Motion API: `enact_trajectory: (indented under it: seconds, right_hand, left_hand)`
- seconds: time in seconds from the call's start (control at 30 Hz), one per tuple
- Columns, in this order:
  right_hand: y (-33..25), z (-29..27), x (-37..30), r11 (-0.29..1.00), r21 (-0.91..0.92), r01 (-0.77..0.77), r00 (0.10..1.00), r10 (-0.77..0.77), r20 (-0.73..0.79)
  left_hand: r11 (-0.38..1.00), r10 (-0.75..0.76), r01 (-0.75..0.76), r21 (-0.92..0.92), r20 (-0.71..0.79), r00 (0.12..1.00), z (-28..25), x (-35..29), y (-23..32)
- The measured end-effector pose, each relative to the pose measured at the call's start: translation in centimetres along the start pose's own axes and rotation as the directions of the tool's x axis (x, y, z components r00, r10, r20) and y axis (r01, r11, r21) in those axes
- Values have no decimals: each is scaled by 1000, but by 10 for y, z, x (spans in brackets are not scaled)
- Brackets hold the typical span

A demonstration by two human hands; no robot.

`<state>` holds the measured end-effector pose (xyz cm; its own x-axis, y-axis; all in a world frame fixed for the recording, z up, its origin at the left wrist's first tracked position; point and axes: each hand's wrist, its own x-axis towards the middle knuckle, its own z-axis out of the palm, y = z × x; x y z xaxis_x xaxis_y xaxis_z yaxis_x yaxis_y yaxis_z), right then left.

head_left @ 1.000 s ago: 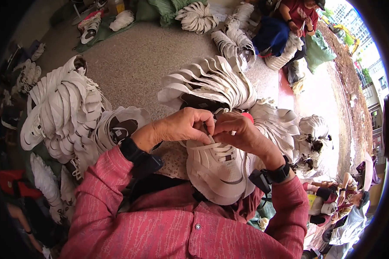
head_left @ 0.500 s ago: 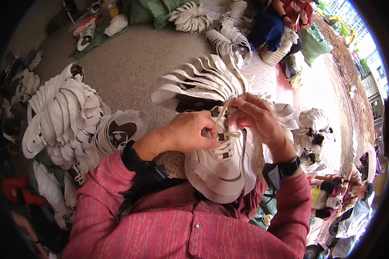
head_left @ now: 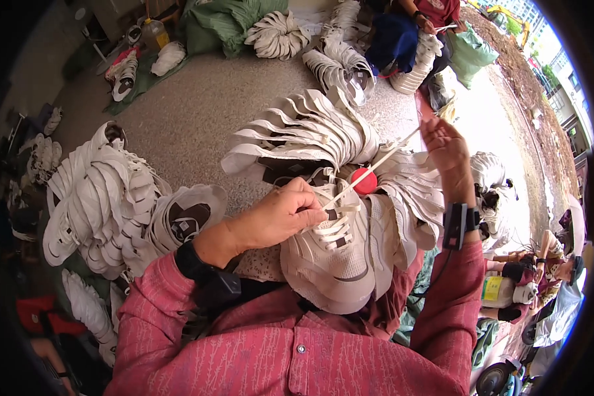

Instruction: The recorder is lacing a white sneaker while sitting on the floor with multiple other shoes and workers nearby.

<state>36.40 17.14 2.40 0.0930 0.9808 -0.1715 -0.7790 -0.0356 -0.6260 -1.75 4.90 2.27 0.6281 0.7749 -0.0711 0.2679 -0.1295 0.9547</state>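
Observation:
A cream shoe upper (head_left: 317,270) with mesh and partly threaded laces lies in my lap, its toe toward me. At the edge of its lace opening, my left hand (head_left: 277,218) is closed in a pinch, with the fingertips partly hidden. My right hand (head_left: 446,145) is raised up and to the right, its fingers closed on the end of a pale shoelace (head_left: 379,161). That lace runs straight and taut from the eyelets up to the hand. Just beyond the shoe, a round red object (head_left: 363,181) shows behind the lace.
Nested shoe uppers (head_left: 310,129) fan out beyond my lap, with another stack (head_left: 409,191) at the right. More piled uppers (head_left: 102,191) stand left. A green sack (head_left: 221,26) lies at the back. Another person (head_left: 416,33) sits far right, handling uppers.
My right hand has drawn the shoelace up and to the right, away from the shoe. My left hand has shifted slightly left and down. The red round object has come into view.

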Motion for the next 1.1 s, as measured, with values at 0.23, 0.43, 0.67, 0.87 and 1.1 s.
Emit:
enact_trajectory:
  seconds: [0.23,0.43,0.67,0.87,1.1]
  right_hand:
    - [-59,-41,3,997,47,66,997,-68,45]
    - [27,14,-50,714,-687,132,989,-45,143]
    - [78,32,-94,462,-864,202,891,279,358]
    - [95,36,-110,31,-844,536,798,307,518]
    - [93,45,-110,-246,-642,726,684,171,709]
  left_hand:
    - [974,145,-153,167,58,988,2,6,4]
    - [997,31,-37,70,83,996,-11,-10,26]
    - [959,226,-224,172,5,974,-9,-8,14]
    - [995,-69,69,-69,9,998,-7,-6,28]
    - [998,-52,55,-24,112,992,-12,4,23]
